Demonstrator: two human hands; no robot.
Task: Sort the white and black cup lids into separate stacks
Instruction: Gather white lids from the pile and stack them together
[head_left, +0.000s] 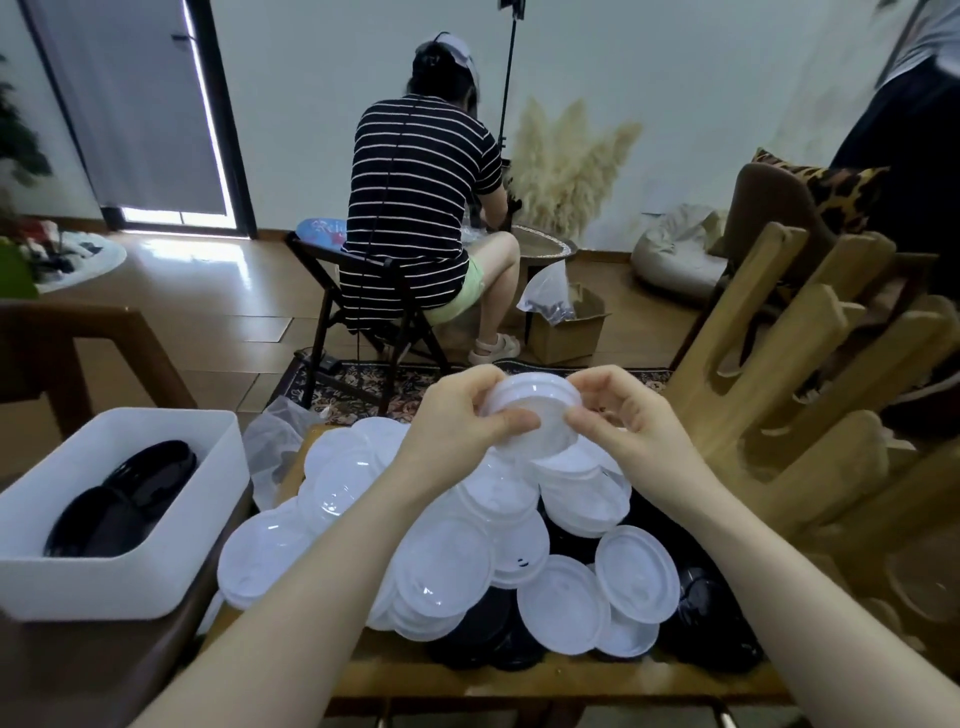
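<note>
Both hands on white lid stack.
Left hand and right hand pinch white lids above mixed lid pile.

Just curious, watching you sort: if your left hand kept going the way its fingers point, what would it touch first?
The left hand points rightward and already pinches the white lid; past it, the right hand's fingers on the lid's other edge come next.

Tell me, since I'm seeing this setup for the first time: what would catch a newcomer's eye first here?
First, the two hands raised at centre, the left hand and right hand both gripping a small stack of white lids above the table. Below them sprawls a big heap of white lids with black lids showing underneath at the right. At the left, a white bin holds only black lids.
</note>
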